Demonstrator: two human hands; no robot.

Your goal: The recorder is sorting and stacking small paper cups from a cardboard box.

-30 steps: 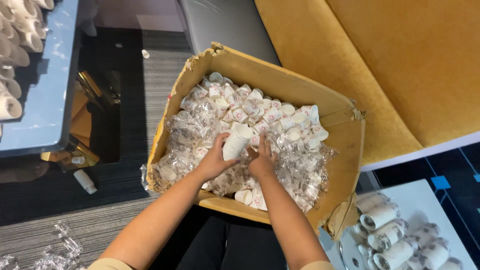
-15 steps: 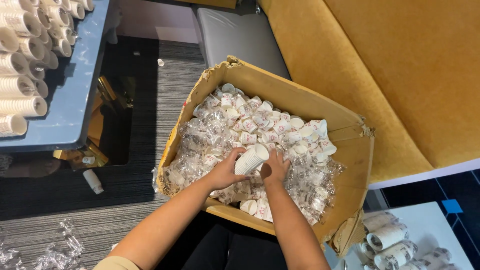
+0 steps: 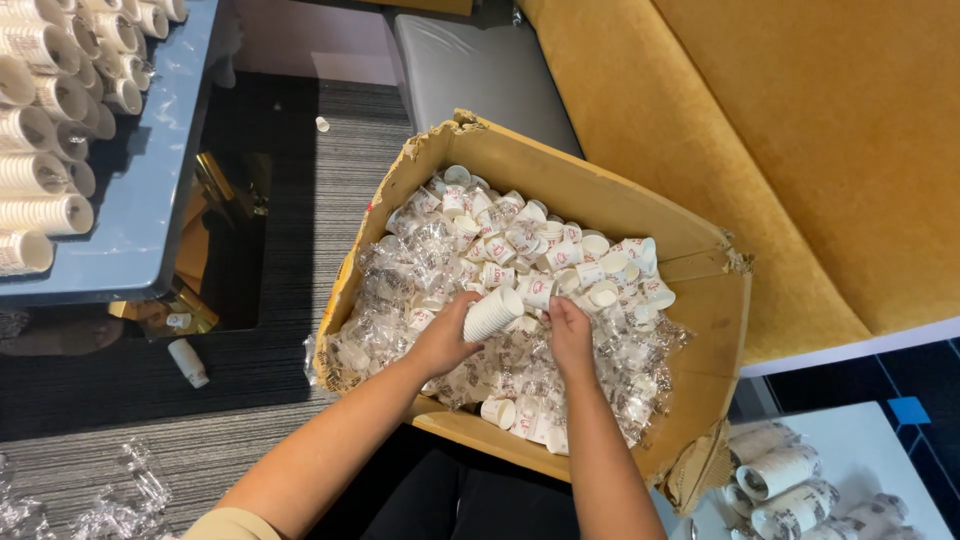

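A torn cardboard box (image 3: 600,195) sits in front of me, filled with small white paper cups (image 3: 560,255) and crumpled clear plastic wrappers (image 3: 400,270). My left hand (image 3: 445,335) grips a short stack of nested white cups (image 3: 492,312), held tilted over the heap. My right hand (image 3: 570,330) rests on the pile just right of the stack, with its fingers among the loose cups; whether it holds one I cannot tell.
A blue table (image 3: 150,200) at the left carries rows of stacked cups (image 3: 45,110). More cup stacks (image 3: 790,480) lie on a white surface at lower right. A yellow sofa (image 3: 800,150) stands behind the box. Loose wrappers (image 3: 120,495) and a stray cup (image 3: 187,360) lie on the striped carpet.
The view has shifted so the box sits further right. Both hands stay in the box's middle, and the left hand keeps hold of the cup stack.
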